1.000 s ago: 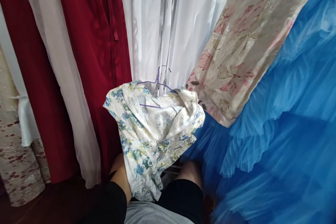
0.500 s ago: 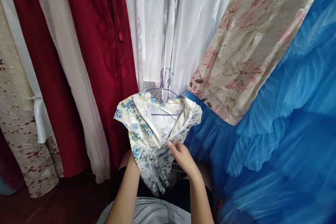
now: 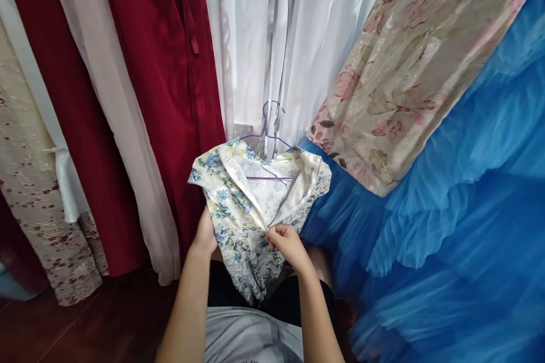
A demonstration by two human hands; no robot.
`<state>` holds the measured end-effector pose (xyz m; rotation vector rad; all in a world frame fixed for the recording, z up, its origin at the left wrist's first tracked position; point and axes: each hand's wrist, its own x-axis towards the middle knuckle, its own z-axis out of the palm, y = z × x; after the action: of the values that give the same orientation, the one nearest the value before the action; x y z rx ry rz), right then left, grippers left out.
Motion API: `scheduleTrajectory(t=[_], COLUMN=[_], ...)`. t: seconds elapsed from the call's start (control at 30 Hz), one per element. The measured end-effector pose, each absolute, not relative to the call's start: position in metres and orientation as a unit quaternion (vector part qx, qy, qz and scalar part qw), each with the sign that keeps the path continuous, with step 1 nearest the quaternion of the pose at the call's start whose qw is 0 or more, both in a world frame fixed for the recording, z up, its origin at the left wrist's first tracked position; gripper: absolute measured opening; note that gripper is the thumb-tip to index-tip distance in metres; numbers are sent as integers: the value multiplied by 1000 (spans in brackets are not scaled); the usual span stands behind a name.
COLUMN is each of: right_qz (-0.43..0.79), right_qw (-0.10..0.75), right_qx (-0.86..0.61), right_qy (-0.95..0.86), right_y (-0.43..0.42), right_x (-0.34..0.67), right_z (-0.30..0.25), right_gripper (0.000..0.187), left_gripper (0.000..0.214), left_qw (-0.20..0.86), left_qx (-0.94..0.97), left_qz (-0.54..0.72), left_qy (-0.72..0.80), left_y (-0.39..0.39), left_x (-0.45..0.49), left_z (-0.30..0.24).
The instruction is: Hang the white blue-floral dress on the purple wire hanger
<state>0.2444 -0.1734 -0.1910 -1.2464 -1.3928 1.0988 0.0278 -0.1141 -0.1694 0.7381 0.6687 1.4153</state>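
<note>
A white dress with blue and yellow flowers point(image 3: 227, 204) hangs on a purple wire hanger point(image 3: 265, 125) in front of me. Its neckline gapes wide, showing the pale inside. My right hand point(image 3: 284, 241) pinches the dress at the bottom of the V-shaped opening, thumb and finger pressed together. Whether a zip pull is in that pinch is too small to make out. On the other side, my left hand point(image 3: 206, 235) reaches behind the dress against its left edge. Its fingers are hidden by the cloth.
Dark red gowns point(image 3: 157, 96) and a pale sheer panel point(image 3: 106, 91) hang at left, beside a sequined beige garment point(image 3: 51, 210). White drapery point(image 3: 247, 39) hangs behind. A pink-flowered beige garment point(image 3: 395, 96) and a ruffled blue tulle skirt point(image 3: 468, 249) crowd the right.
My right hand has moved slightly left and closed on the front of the dress. My left hand has shifted outward, its back and wrist now showing beside the dress edge. The view has shifted slightly.
</note>
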Motion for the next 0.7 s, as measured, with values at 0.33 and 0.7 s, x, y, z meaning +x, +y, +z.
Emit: scheduleTrajectory(t=[0.33, 0.7], right_qz=[447, 440], right_qw=[436, 470], right_qx=[-539, -520], right_qy=[-566, -562], right_y=[-179, -193], right_x=[246, 265], right_z=[-167, -157], right_gripper=[22, 21], left_gripper=[16, 23], left_qw=[353, 323], left_qx=[746, 795], left_qz=[453, 414], left_qy=[336, 303], left_y=[-149, -160], left_x=[29, 92], left_z=[-132, -162])
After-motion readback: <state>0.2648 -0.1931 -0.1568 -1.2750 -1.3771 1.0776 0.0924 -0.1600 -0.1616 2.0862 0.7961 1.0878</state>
